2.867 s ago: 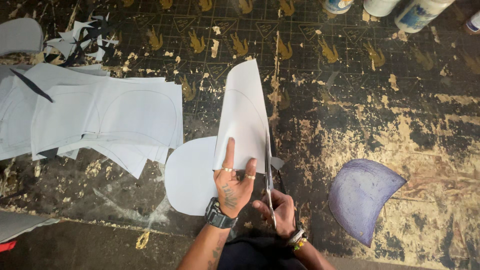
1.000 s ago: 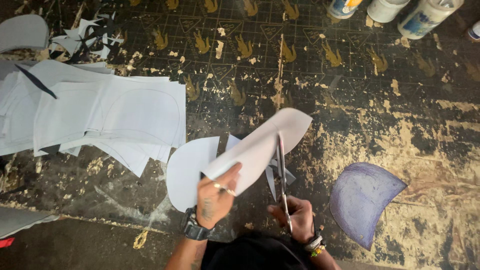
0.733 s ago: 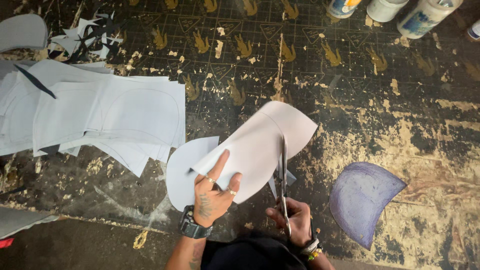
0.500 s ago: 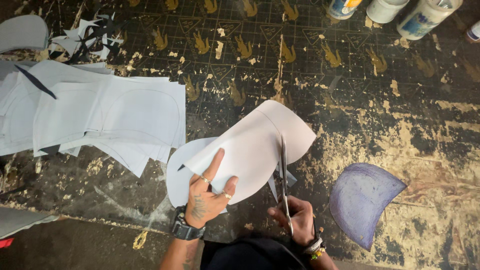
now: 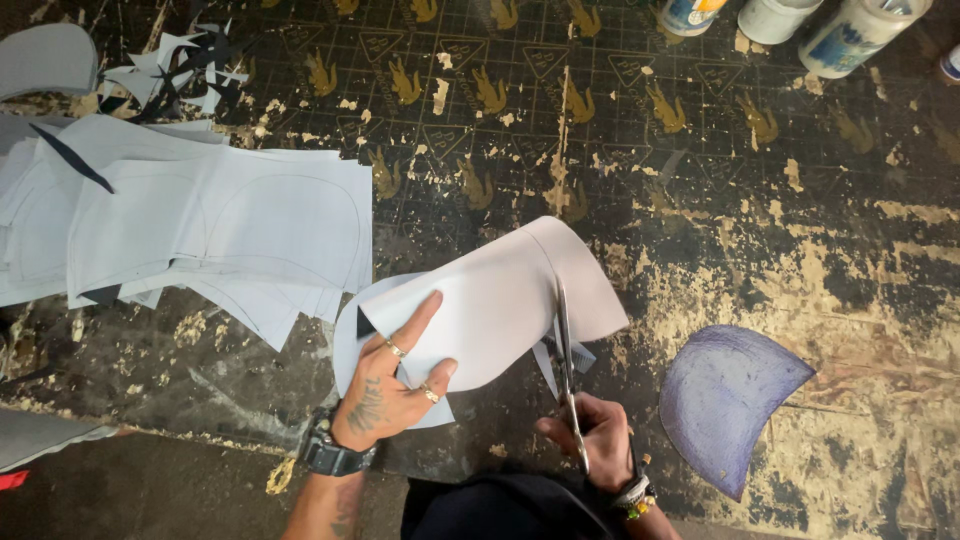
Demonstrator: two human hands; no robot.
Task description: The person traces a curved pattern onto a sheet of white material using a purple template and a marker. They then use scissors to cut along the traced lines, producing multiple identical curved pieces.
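Scissors (image 5: 566,375) stand nearly upright in the view, their blades reaching away from the person into the right edge of a curved white sheet (image 5: 500,315), so the cut runs along the rounded outline where a narrow offcut strip (image 5: 560,360) already hangs loose just beside the blades. The right hand (image 5: 595,440) has its grip closed around the scissor handles at the near edge of the desk (image 5: 700,200), low and close to the body, which seems to give it a steady line of cut. The left hand (image 5: 395,375) pinches the sheet from its near left side, forefinger laid flat across the top and thumb below, lifting and bowing the piece so that the edge being cut is held taut and clear of the surface. A second rounded white piece (image 5: 350,340) lies under it, partly covered. To the left, a stack of white sheets (image 5: 200,230) with traced curved outlines lies fanned out, near enough to draw from, and white and dark scraps (image 5: 175,70) gather at the far left. A purple dome-shaped piece (image 5: 725,400) rests to the right, apart from the cutting. Three containers (image 5: 775,20) stand along the far right edge, well away from both hands.
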